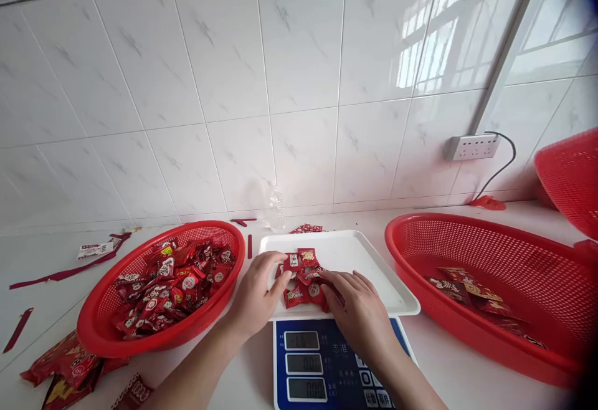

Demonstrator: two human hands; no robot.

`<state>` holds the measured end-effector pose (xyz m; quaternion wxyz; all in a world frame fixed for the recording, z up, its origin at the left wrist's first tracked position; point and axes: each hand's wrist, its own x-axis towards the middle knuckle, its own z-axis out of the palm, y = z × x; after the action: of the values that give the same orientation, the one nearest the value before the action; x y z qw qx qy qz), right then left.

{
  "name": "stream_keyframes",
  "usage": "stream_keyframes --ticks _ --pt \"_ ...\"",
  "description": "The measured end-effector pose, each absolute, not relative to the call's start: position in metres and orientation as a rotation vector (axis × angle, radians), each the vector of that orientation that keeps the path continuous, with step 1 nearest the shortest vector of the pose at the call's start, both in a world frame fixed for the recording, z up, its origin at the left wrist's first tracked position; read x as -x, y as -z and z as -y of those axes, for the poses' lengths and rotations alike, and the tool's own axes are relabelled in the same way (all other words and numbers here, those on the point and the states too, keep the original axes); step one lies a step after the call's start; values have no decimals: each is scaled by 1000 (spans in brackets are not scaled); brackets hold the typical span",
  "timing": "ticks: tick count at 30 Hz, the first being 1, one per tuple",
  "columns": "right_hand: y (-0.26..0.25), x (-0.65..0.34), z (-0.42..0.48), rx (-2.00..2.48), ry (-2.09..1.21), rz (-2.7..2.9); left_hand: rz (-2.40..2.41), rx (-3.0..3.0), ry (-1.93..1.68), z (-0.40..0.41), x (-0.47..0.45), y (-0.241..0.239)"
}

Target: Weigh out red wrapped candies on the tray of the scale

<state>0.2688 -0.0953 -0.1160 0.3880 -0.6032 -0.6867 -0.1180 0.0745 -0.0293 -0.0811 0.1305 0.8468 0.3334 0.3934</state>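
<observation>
Head view: half-curled left hand (256,286) and right hand (359,310), grip unclear, flank packets (294,297), long axes mixed.

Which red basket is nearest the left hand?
The left basket, beside the left hand and heaped with packets; the right basket, holding fewer, lies across the tray, the third basket farther off at the right edge.

Here on my desk (252,366) sit the left red basket (187,330), the scale (328,335), the right red basket (467,332), a clear bottle (276,207) behind, with red strips (65,275) and packets (75,363) scattered mostly to my left!
</observation>
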Motion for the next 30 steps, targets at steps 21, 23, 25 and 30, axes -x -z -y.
stream_keyframes --ticks 21,23,25,30 --pt "121 -260 93 1584 349 1754 -895 -2345 -1516 54 -29 124" --pt "119 -258 95 1526 272 1705 -906 -2317 -1507 54 -30 124" --pt "115 -255 101 1402 120 1610 -913 -2285 -1504 55 -30 123" --pt "102 -254 132 663 -772 1579 -915 -2239 -1484 56 -30 121"
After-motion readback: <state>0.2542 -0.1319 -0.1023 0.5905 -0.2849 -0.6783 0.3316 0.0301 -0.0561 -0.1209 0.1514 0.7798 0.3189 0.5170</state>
